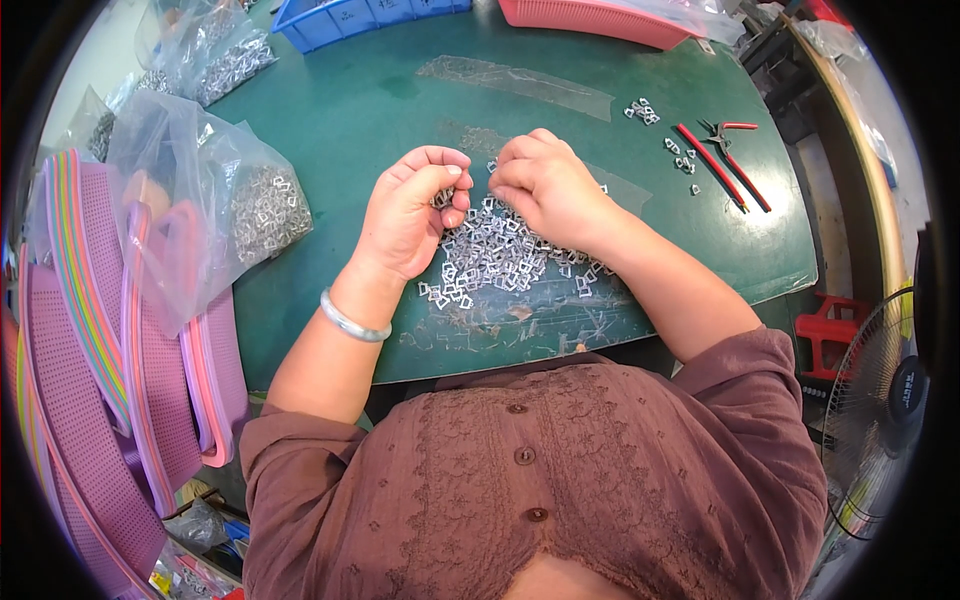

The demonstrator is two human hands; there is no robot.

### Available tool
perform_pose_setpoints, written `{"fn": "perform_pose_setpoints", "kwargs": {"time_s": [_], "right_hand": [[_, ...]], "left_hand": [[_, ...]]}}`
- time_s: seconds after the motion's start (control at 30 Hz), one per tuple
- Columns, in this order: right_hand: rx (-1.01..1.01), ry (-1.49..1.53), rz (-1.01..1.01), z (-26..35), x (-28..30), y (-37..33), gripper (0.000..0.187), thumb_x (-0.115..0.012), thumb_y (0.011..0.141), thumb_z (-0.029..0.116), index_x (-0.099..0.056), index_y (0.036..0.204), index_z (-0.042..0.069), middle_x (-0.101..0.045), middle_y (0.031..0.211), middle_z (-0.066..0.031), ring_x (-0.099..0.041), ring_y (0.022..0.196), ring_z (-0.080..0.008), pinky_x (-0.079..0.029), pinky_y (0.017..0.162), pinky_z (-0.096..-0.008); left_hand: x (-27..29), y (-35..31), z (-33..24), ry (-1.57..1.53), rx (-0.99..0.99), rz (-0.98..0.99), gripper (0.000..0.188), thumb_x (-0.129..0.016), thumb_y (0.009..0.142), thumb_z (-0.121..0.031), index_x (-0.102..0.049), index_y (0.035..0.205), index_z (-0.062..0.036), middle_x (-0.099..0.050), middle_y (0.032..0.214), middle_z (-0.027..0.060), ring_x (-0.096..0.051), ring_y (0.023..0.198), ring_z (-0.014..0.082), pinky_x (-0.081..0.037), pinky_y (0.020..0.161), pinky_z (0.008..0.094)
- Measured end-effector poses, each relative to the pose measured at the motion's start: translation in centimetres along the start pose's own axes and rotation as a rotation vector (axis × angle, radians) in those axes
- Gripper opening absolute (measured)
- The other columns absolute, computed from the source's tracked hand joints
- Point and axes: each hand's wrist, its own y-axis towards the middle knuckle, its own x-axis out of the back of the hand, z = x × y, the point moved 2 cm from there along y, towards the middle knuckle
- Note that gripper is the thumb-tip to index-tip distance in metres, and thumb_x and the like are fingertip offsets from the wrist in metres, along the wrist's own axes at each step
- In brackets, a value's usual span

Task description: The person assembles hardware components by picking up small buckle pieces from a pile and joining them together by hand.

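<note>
A heap of small silver metal buckles (500,250) lies on the green table in front of me. At the heap's left edge my left hand (410,215) is curled, palm partly up, closed round a few of these pieces; their grey edges show between thumb and fingers. My right hand (550,190) hovers over the far side of the heap, thumb and fingertips pinched together. A small metal piece shows beside its fingertips, but whether it is gripped I cannot tell. The two hands are close together without touching.
Red-handled pliers (728,160) lie at the right near loose buckles (642,110). A blue bin (370,14) and a pink basket (600,25) stand at the far edge. Left are a clear bag of metal pieces (268,215) and purple perforated baskets (165,350). A fan (870,400) stands right.
</note>
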Motion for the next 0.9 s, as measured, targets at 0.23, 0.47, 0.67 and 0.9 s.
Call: {"fn": "perform_pose_setpoints", "kwargs": {"time_s": [0.23,0.47,0.67,0.9], "right_hand": [[-0.484,0.788,-0.041,-0.2,0.7,-0.3,0.014,-0.056,0.078,0.012,-0.060,0.082,-0.001,-0.059,0.074,-0.0055,-0.053,0.069,-0.0117,-0.043,0.064,-0.0261],[-0.520,1.015,-0.038,0.2,0.7,-0.3,0.018,-0.055,0.080,0.013,-0.059,0.086,-0.004,-0.059,0.076,-0.0044,-0.052,0.069,-0.0079,-0.043,0.064,-0.0221],[-0.578,0.975,-0.013,-0.1,1.1,-0.4,0.019,-0.055,0.080,0.015,-0.059,0.085,-0.004,-0.059,0.075,-0.0045,-0.051,0.069,-0.0075,-0.043,0.063,-0.0211],[-0.570,0.942,0.069,0.3,1.4,-0.4,0.019,-0.055,0.080,0.015,-0.059,0.083,-0.004,-0.059,0.074,-0.0045,-0.052,0.069,-0.0072,-0.043,0.063,-0.0206]], "left_hand": [[-1.2,-0.6,0.1,0.291,0.057,-0.028,0.009,-0.056,0.079,-0.008,-0.056,0.085,-0.0031,-0.052,0.066,-0.0005,-0.044,0.051,0.0036,-0.032,0.042,0.0146],[-1.6,-0.8,0.4,0.329,0.022,0.021,0.006,-0.058,0.079,-0.012,-0.058,0.081,-0.0054,-0.051,0.063,-0.0029,-0.044,0.050,0.0025,-0.030,0.041,0.0133],[-1.7,-0.9,0.4,0.363,-0.011,0.012,0.007,-0.057,0.079,-0.011,-0.058,0.081,-0.0049,-0.051,0.062,-0.0031,-0.044,0.049,0.0022,-0.031,0.041,0.0127],[-1.7,-0.8,0.4,0.409,-0.065,0.023,0.007,-0.057,0.080,-0.011,-0.059,0.082,-0.0042,-0.051,0.062,-0.0035,-0.043,0.049,0.0017,-0.031,0.041,0.0125]]}}
